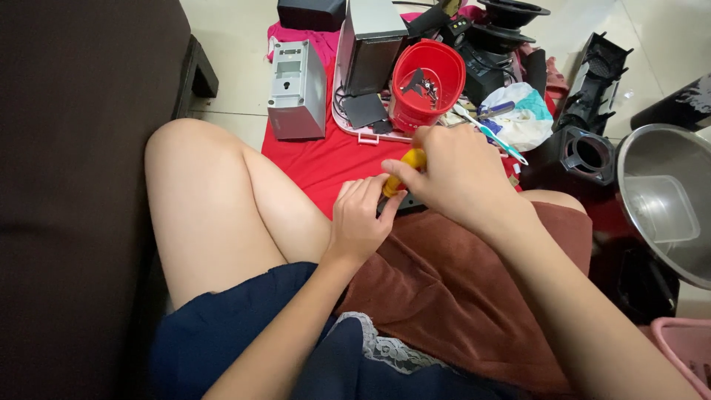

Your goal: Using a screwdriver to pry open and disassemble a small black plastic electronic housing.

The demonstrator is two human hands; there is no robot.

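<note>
The screwdriver, with its yellow and orange handle, stands tip-down over a small dark part resting on the brown towel across the person's lap. The right hand is closed around the top of the handle, thumb and fingers wrapped tight. The left hand sits just below, its fingers curled around the shaft near the tip and touching the dark part; the tip itself is hidden behind them, so where it seats cannot be told. The two hands are together, almost touching.

To do this well, I judge the shaft should stay square to the part, with the right hand pressing down while turning and the left steadying both tip and part, so nothing slips on the soft towel.

Beyond the knees a red cloth covers the floor. On it stands a red bucket holding small dark bits and screws, beside a grey box and a taller metal casing. A toothbrush lies just past the right hand, by a white bag. Black speaker parts sit to the right, near a steel bowl that holds a clear tub. A pink basket shows at the lower right corner.
</note>
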